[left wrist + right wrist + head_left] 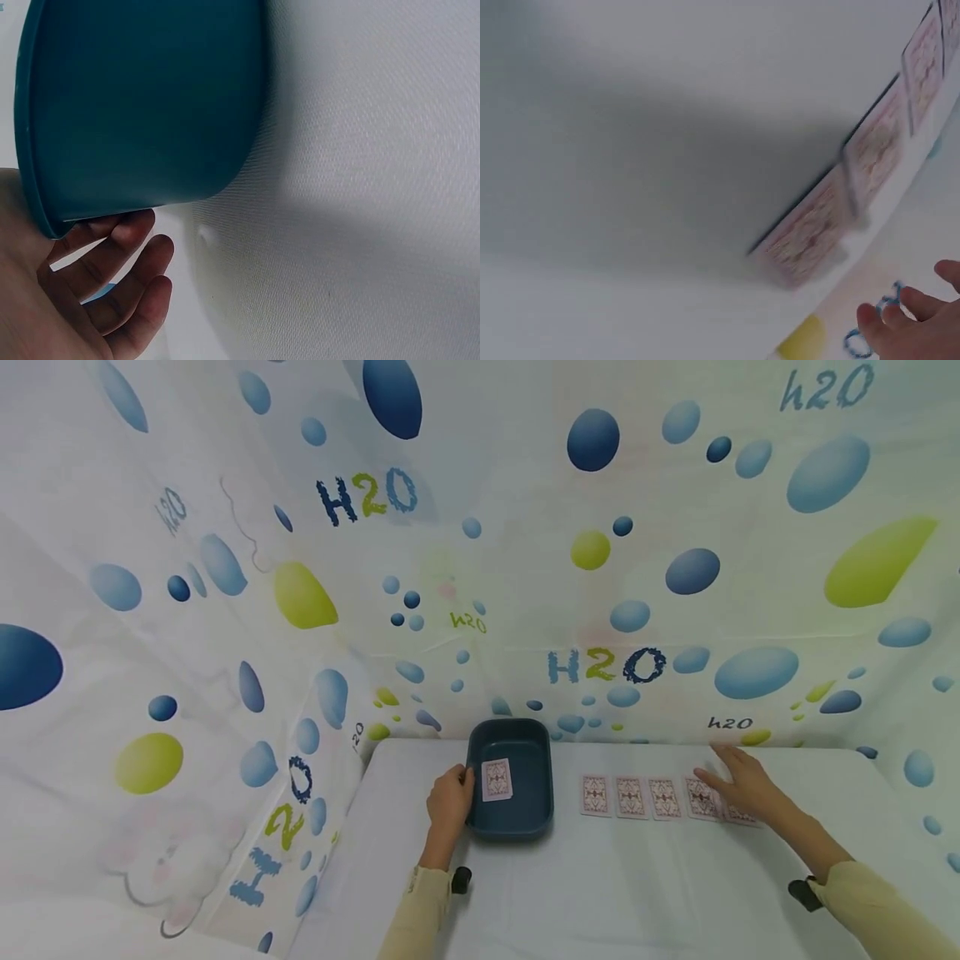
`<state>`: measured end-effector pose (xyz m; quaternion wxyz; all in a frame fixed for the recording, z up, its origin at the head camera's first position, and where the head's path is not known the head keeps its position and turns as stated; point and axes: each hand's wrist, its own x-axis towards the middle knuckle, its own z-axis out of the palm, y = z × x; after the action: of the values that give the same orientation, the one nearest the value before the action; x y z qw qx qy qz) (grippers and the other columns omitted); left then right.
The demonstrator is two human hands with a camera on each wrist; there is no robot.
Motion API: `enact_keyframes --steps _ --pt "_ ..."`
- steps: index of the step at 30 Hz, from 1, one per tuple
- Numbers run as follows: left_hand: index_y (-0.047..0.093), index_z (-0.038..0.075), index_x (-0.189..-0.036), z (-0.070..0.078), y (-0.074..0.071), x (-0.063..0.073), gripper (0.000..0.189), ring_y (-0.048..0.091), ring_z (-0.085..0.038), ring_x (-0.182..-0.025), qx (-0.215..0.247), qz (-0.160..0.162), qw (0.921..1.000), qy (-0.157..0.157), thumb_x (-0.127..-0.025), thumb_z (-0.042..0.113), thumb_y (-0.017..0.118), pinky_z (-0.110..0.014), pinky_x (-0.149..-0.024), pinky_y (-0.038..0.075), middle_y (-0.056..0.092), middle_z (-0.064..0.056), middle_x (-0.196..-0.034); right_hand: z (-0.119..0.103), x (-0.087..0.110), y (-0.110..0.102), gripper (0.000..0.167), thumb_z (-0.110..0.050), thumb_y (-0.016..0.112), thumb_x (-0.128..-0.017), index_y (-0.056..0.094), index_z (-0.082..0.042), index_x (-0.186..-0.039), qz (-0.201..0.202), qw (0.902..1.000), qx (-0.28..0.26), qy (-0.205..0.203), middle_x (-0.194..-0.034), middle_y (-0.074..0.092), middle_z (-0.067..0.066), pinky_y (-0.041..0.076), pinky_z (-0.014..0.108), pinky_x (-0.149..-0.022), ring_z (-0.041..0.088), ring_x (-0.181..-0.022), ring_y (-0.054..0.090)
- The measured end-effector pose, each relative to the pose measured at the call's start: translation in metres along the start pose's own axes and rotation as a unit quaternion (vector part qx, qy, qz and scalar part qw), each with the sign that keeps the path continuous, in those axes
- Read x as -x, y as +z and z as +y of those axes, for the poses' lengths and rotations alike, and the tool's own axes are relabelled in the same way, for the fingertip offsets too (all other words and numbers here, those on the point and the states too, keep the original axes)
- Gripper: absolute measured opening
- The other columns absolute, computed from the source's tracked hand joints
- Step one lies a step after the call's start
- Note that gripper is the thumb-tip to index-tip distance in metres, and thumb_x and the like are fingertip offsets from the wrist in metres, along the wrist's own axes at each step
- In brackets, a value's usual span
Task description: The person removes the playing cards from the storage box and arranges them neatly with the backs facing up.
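Observation:
A dark teal rectangular tray [546, 785] stands on the table, left of the row of cards. My left hand [450, 802] grips its left side, and the left wrist view shows fingers [135, 292] bent below the rim against the outer wall; the thumb is hidden. Inside the tray lies a small stack of playing cards [497, 780], red-patterned backs up. Several face-down playing cards [630, 798] form a row to the right. Over the right end of that row hovers my right hand [746, 785], fingers spread and holding nothing, partly covering the last two cards [810, 232].
A white cloth [600, 893] covers the table. Behind the table's far edge hangs a white curtain [510, 593] with blue and green drops and H2O lettering, which also runs along the left side. Dark bands [461, 881] circle both wrists.

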<state>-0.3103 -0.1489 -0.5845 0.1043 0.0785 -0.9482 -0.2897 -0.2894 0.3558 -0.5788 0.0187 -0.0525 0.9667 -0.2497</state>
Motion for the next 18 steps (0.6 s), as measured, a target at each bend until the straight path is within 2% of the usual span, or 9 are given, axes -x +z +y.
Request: enact_keyframes --steps 7,12,18 --pt "0.059 0.012 -0.075 -0.001 0.002 0.0 0.031 0.047 -0.017 -0.056 0.001 -0.002 1.0 -0.002 -0.101 0.028 0.057 -0.032 -0.049 0.032 0.056 -0.003 -0.065 -0.043 -0.011 0.016 0.092 -0.056 0.06 -0.094 0.023 0.003 -0.155 -0.014 0.9988 0.016 -0.044 -0.158 0.013 0.038 0.012 0.077 -0.108 0.06 -0.145 0.009" --pt "0.059 0.011 -0.075 -0.001 0.002 0.0 0.031 0.047 -0.017 -0.055 0.007 0.001 1.0 0.001 -0.101 0.028 0.058 -0.032 -0.049 0.031 0.055 -0.003 -0.064 -0.07 -0.021 0.021 0.096 -0.057 0.061 -0.093 0.019 -0.001 -0.157 -0.024 0.9974 0.034 -0.058 -0.161 0.012 0.034 0.014 0.075 -0.111 0.056 -0.148 0.008" --pt "0.059 0.011 -0.075 -0.001 0.001 0.0 0.031 0.047 -0.017 -0.056 0.01 0.002 0.9999 -0.001 -0.101 0.028 0.057 -0.032 -0.05 0.031 0.055 -0.003 -0.065 -0.102 -0.035 0.028 0.099 -0.06 0.062 -0.091 0.019 -0.002 -0.158 -0.038 0.9959 0.019 -0.08 -0.163 0.011 0.032 0.014 0.072 -0.114 0.053 -0.15 0.005"
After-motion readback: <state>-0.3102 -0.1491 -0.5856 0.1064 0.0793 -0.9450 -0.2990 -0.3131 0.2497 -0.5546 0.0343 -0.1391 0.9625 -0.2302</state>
